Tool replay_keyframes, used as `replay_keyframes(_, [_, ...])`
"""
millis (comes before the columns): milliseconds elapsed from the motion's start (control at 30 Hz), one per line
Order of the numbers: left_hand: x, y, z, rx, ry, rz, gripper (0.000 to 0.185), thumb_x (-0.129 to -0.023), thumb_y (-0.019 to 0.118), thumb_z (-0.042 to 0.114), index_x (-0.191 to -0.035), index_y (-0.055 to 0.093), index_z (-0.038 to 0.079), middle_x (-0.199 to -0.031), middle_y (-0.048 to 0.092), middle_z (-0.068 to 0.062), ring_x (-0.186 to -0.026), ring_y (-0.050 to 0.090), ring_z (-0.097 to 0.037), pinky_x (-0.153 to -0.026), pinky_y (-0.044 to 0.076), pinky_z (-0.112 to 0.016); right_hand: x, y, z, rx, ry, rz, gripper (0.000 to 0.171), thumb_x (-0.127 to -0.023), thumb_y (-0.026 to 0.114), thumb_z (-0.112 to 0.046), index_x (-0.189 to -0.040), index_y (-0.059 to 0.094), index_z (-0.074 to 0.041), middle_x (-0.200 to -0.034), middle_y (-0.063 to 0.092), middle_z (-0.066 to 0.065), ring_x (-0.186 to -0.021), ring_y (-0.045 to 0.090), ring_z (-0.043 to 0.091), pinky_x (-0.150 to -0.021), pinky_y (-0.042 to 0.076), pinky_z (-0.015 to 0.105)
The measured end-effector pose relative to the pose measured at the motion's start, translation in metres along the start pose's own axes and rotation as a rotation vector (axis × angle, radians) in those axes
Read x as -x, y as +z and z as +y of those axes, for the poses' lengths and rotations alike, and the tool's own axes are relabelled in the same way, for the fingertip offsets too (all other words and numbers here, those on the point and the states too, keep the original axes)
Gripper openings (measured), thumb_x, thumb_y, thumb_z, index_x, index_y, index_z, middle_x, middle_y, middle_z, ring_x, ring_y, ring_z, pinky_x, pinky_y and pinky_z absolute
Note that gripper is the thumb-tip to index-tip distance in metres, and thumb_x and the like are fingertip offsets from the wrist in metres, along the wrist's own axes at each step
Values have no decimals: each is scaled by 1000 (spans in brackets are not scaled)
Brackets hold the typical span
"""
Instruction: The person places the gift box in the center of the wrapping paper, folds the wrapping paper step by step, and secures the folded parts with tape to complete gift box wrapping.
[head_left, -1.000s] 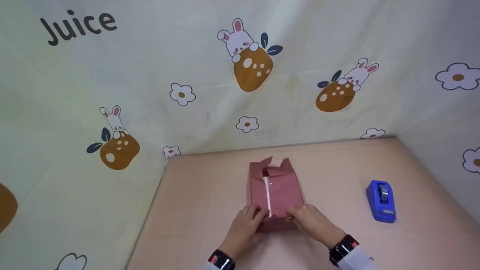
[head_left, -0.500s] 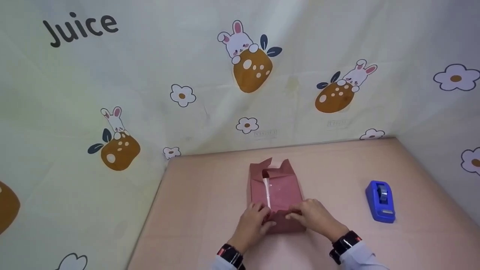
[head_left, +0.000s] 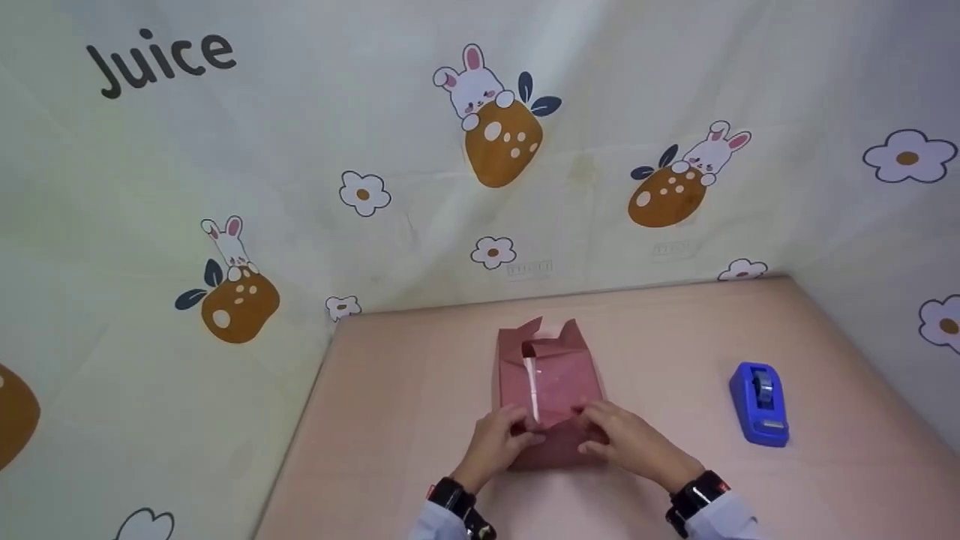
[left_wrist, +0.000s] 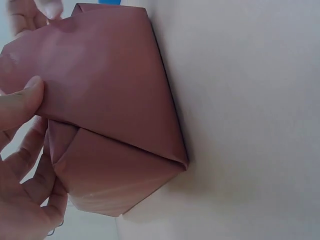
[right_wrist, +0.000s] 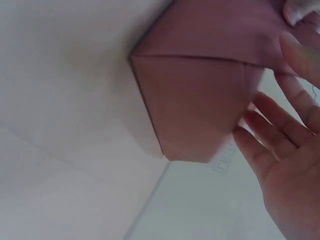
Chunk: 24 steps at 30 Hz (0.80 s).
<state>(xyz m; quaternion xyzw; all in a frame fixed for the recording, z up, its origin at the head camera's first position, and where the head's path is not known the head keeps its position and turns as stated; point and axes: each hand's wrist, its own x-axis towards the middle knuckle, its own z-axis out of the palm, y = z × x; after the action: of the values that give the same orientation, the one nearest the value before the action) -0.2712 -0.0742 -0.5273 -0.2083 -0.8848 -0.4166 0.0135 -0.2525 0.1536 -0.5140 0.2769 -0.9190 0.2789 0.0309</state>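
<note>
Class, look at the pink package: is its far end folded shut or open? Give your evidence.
Open. In the head view, two paper flaps jut out at the far end of the package, with a gap between them.

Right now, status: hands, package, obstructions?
Left hand, right hand: both pinch near flap. Maroon package: on table, far flaps up. Tape dispenser: off right, not blocking.

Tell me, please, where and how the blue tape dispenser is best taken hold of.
Probably by the long sides of the blue tape dispenser, from above with the right hand, which is nearer: the body is narrow and sits base-down, and the tape roll lies between those sides.
</note>
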Motion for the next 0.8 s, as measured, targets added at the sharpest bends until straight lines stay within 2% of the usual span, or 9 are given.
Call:
replay_keyframes(67, [0,0,0,13,-13,-3,16,-75,70,25,-70,58,16,-77,58,8,-72,48,-2,-67,39,-19,-1,5,0,25,-26,43,18,-82,64,-25,-95,57,-15,-112,62,5,-101,60,20,-83,50,36])
replay_keyframes(200, [0,-1,0,47,-22,-9,16,-75,71,24,-70,58,16,-76,54,9,-73,47,-2,-67,40,-18,-4,12,0,72,-77,119,11,-82,63,-19,-89,56,-14,-85,63,-3,-77,60,9,-66,50,26])
replay_keyframes(333, [3,-2,-1,21,-4,4,21,-74,73,23,-77,54,14,-83,48,7,-81,44,-6,-69,41,-18,-7,14,-2,81,-94,132,13,-82,63,-11,-81,50,-13,-77,61,-4,-69,57,5,-56,47,21])
replay_keyframes(400, [6,-1,-3,-75,9,9,30,-72,75,27,-83,50,14,-85,43,7,-84,40,-7,-71,38,-19,-7,14,-2,100,-103,138,15,-82,62,-9,-79,48,-13,-75,62,-4,-67,57,5,-54,46,19])
replay_keyframes(600, [14,11,-6,-489,27,49,62,-58,78,49,-98,42,18,-89,37,8,-86,34,-10,-74,30,-26,-8,16,-2,148,-122,188,16,-81,63,-7,-77,48,-13,-71,63,-3,-63,60,8,-51,45,19])
replay_keyframes(667, [15,17,-6,-585,40,83,67,-57,78,52,-100,41,17,-91,38,5,-87,35,-11,-75,33,-27,-8,17,-1,161,-126,209,17,-80,63,-6,-77,49,-14,-70,63,-4,-61,60,8,-49,44,19])
replay_keyframes(800, [14,28,-9,-715,61,157,73,-54,77,55,-101,40,14,-94,40,1,-87,38,-14,-74,39,-27,-7,20,2,167,-138,235,17,-80,63,-6,-77,49,-14,-67,63,-5,-58,59,8,-47,41,18])
